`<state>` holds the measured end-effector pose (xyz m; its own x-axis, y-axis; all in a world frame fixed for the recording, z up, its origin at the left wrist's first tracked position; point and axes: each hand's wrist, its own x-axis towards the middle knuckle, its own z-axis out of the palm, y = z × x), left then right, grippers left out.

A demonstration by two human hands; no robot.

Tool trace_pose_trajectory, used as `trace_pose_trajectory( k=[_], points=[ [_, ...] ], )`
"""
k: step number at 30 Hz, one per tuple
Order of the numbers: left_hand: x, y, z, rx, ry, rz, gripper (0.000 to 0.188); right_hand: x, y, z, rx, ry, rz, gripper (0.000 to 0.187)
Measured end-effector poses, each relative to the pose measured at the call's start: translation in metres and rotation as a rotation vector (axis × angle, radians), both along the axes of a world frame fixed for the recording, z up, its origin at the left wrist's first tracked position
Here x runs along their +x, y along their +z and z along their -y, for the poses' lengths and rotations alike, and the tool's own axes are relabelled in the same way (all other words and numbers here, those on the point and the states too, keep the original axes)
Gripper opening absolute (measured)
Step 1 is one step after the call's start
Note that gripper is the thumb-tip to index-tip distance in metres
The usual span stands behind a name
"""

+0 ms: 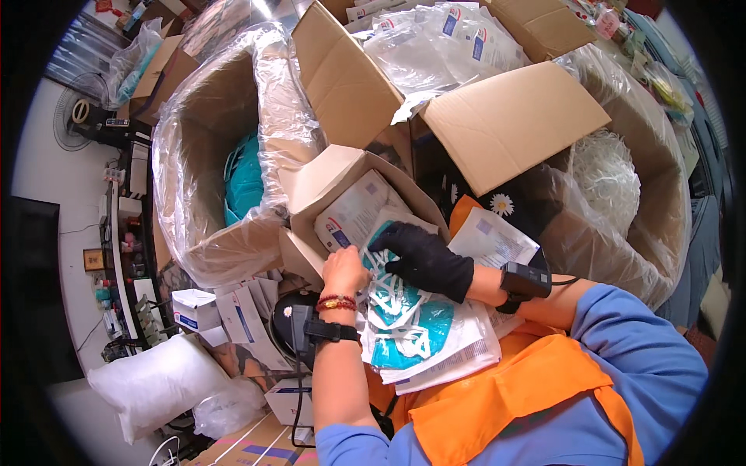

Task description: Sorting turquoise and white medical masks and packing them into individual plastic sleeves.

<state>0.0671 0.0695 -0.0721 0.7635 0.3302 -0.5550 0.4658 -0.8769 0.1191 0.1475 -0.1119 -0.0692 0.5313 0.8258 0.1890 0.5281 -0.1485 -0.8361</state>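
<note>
On my lap lies a teal face mask (435, 322) with white elastic straps, on top of clear-and-white printed packets (466, 363). My right hand (426, 260), in a black glove, curls its fingers over the upper part of the mask and its straps. Just left of it, my bare left hand (346, 270) is closed at the near edge of the small open carton; what its fingers pinch is hidden. That carton (315, 180) holds flat plastic packets (359, 206), which reach toward the mask. A red bead bracelet circles my left wrist.
A plastic-lined box (206, 248) at left holds more teal masks (245, 180). Ahead, a large carton (513, 124) is filled with packets (447, 43). White straps (606, 182) fill a lined box at right. A stuffed white bag (159, 384) lies at lower left.
</note>
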Motion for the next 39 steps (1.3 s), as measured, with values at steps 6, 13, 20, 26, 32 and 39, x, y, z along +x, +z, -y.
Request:
trace_pose_trajectory(
  k=[6, 13, 20, 26, 32, 39],
  points=[
    [-0.009, 0.039, 0.013, -0.192, 0.107, 0.543, 0.034, 0.013, 0.024, -0.023, -0.064, -0.017, 0.410, 0.041],
    [-0.031, 0.053, 0.006, -0.440, 0.470, 0.653, 0.033, 0.042, 0.010, -0.022, -0.109, -0.074, 0.154, 0.013],
    [-0.034, 0.040, 0.006, -0.886, 0.818, 0.773, 0.019, 0.040, 0.024, -0.024, -0.055, -0.125, -0.010, 0.011],
    [-0.017, 0.036, 0.025, -0.584, 0.467, 1.010, 0.015, 0.036, 0.018, -0.023, -0.108, -0.063, 0.125, 0.012],
    [-0.016, 0.045, 0.029, -0.391, 0.381, 1.017, 0.014, 0.032, 0.019, -0.023, -0.036, -0.185, 0.091, 0.008],
    [-0.014, 0.053, 0.036, -0.462, 0.362, 1.060, 0.014, 0.043, 0.019, -0.033, 0.093, 0.105, 0.379, 0.018]
  ],
)
